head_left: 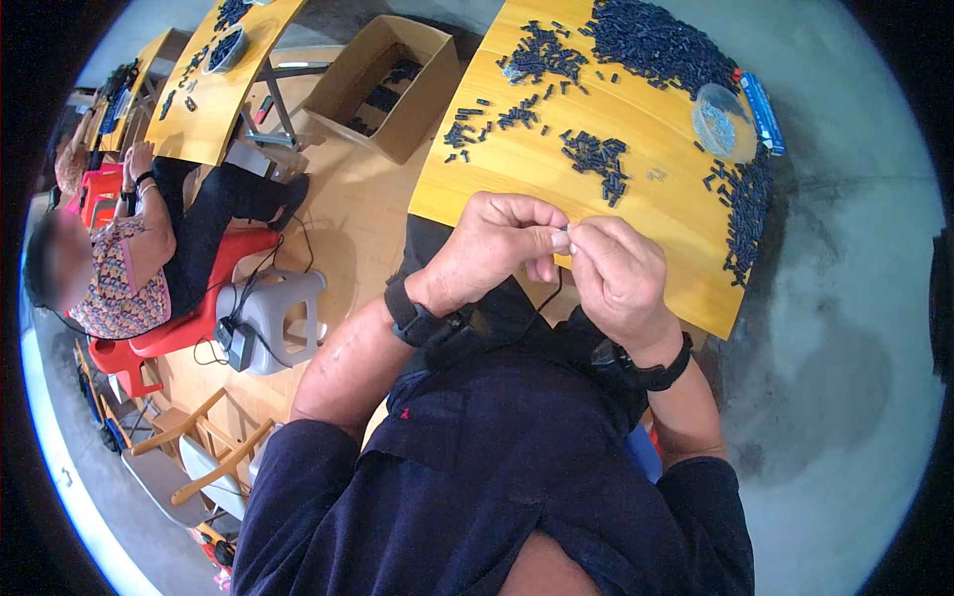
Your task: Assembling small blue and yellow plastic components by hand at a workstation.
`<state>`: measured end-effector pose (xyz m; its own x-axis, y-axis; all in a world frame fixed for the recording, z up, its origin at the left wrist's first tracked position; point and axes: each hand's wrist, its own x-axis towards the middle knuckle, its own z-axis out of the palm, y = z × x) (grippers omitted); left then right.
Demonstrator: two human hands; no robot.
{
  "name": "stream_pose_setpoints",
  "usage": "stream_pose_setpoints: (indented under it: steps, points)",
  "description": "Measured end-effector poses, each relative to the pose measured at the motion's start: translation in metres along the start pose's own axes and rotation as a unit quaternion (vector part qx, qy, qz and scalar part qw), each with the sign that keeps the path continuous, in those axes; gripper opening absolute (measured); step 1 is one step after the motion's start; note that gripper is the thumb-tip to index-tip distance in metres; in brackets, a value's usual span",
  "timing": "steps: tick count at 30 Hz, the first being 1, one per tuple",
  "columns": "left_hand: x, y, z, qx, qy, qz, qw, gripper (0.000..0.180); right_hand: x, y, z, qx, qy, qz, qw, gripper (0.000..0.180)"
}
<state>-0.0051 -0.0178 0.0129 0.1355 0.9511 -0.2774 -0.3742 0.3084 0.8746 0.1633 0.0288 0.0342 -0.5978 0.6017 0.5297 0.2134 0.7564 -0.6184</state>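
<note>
Cardboard box (383, 84): one, brown, open, on the floor left of the table.
Left hand (492, 248): curled, thumb and forefinger pressed onto a tiny dark piece (565, 229).
Right hand (616, 273): fingertips pinching the same piece, above the table's near edge.
Table (636, 179): yellow wood, smooth; dark small parts (596, 159) scattered, too many to count.
Clear bowl (723, 121): one, round, near the right edge.

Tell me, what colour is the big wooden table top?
The wooden table top is yellow, seen best in the head view.
</note>
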Motion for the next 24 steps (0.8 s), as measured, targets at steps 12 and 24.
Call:
stream_pose_setpoints:
  steps: [12,24]
  points:
    - [-0.003,-0.012,0.002,-0.005,-0.044,-0.035,0.998,0.008,-0.027,0.005,0.009,0.092,0.039,0.072,0.992,0.014]
    - [-0.003,-0.012,0.0,0.048,-0.046,-0.01,0.998,0.01,-0.071,0.108,-0.008,0.01,-0.038,0.325,0.945,0.009]
